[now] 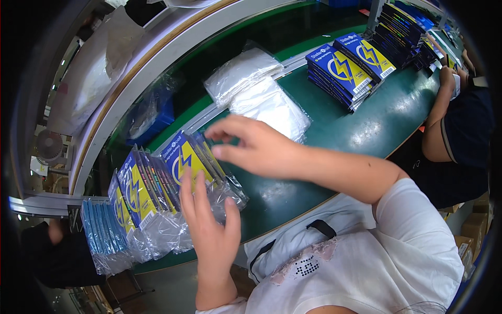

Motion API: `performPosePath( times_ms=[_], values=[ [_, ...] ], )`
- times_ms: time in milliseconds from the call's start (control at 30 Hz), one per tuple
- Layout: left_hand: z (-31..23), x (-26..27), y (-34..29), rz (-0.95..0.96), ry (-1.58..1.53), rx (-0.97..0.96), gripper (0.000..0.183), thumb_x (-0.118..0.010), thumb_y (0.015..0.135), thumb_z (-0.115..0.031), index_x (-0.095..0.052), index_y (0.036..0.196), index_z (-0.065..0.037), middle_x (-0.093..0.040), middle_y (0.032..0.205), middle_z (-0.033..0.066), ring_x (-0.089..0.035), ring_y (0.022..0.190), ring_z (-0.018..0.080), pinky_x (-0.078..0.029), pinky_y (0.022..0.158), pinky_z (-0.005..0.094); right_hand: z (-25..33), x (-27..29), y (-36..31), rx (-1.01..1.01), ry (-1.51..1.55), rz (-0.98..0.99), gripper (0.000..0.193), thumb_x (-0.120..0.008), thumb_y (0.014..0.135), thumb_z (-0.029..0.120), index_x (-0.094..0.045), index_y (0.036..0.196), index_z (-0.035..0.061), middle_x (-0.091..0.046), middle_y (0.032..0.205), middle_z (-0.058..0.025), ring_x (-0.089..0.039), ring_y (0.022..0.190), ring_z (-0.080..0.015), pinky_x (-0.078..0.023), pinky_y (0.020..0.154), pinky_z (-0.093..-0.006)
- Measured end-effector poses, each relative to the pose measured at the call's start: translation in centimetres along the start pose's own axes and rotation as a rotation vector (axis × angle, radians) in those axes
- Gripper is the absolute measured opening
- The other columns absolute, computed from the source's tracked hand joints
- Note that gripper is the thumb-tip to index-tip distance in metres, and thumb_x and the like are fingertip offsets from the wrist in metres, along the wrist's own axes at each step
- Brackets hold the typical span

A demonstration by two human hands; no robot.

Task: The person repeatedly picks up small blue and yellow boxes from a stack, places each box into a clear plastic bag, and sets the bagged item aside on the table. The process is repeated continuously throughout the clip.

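At the left end of the green worktable (361, 123), bagged blue-and-yellow packs (140, 196) were leaned upright in a row, apparently for mutual support; the left hand (212, 230), fingers spread, was held before them, the right hand (256, 146) beside, its thumb and fingers apart.

Glossy, crinkled plastic sleeves (162, 234) wrap smooth packs (175, 154).

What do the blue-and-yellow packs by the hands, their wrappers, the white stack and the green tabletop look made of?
Blue-and-yellow packs: probably printed card; flat faces, straight edges.
Wrappers: clear plastic film, crinkled with bright glints.
White stack: likely thin plastic bags, by the creases and soft sheen.
Green tabletop: smooth, semi-gloss, reflecting light; laminate or mat, can't tell.
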State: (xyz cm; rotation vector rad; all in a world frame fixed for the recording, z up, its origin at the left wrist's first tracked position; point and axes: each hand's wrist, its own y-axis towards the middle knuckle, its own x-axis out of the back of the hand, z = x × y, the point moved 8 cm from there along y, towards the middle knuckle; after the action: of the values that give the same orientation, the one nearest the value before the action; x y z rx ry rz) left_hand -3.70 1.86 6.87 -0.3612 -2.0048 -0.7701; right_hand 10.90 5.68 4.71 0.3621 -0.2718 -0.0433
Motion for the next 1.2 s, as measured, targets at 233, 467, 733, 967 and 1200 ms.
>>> performPosePath(
  times_ms=[233, 467, 733, 967, 1200],
  values=[
    [2.1, -5.5, -8.1, 0.421, -1.314, 0.751, 0.049, -0.044, 0.096, -0.039, -0.046, 0.118, 0.005, -0.051, 0.121, 0.0232, -0.056, 0.107, 0.0318, -0.049, 0.088, 0.0432, -5.4, -5.6, 10.6, -0.324, -0.103, 0.228, 0.064, -0.049, 0.09, 0.048, -0.049, 0.129, -0.0019, -0.045, 0.134, -0.0234, -0.046, 0.122, -0.0344, -0.035, 0.103, -0.0376],
    [6.1, -8.4, -4.5, 0.345, -1.776, 0.959, 0.081, -0.034, 0.094, -0.057, -0.023, 0.131, 0.014, -0.037, 0.129, 0.0334, -0.039, 0.125, 0.0413, -0.035, 0.105, 0.0545, -8.3, -10.0, 12.6, -0.303, -0.354, 0.403, 0.054, -0.042, 0.09, 0.043, -0.065, 0.102, -0.004, -0.062, 0.109, -0.0236, -0.059, 0.103, -0.0358, -0.042, 0.092, -0.04],
    [6.0, -7.6, -4.4, 0.416, -1.79, 0.97, 0.077, -0.033, 0.095, -0.057, -0.03, 0.127, 0.013, -0.037, 0.129, 0.0344, -0.038, 0.125, 0.0441, -0.034, 0.104, 0.057, -7.9, -8.8, 10.8, -0.371, -0.264, 0.127, 0.055, -0.042, 0.09, 0.043, -0.065, 0.094, -0.0065, -0.063, 0.097, -0.0284, -0.061, 0.093, -0.0399, -0.046, 0.085, -0.0428],
    [5.4, -7.1, -4.3, 0.414, -1.835, 0.957, 0.078, -0.033, 0.094, -0.06, -0.033, 0.127, 0.01, -0.043, 0.126, 0.0286, -0.04, 0.124, 0.0417, -0.033, 0.104, 0.0597, -7.7, -10.3, 1.9, -0.394, 0.123, -0.211, 0.052, -0.05, 0.092, 0.035, -0.051, 0.105, -0.0149, -0.053, 0.107, -0.0326, -0.054, 0.101, -0.0445, -0.043, 0.09, -0.0428],
    [3.2, -6.6, -8.0, 0.494, -1.822, 1.078, 0.075, -0.035, 0.094, -0.056, -0.034, 0.129, 0.011, -0.038, 0.133, 0.0304, -0.038, 0.125, 0.0439, -0.036, 0.098, 0.0646, -0.8, -2.8, -1.3, -0.169, 0.088, -0.036, 0.068, -0.056, 0.09, 0.036, -0.036, 0.132, -0.0135, -0.043, 0.131, -0.0313, -0.043, 0.124, -0.0384, -0.033, 0.105, -0.0374]
  ],
)
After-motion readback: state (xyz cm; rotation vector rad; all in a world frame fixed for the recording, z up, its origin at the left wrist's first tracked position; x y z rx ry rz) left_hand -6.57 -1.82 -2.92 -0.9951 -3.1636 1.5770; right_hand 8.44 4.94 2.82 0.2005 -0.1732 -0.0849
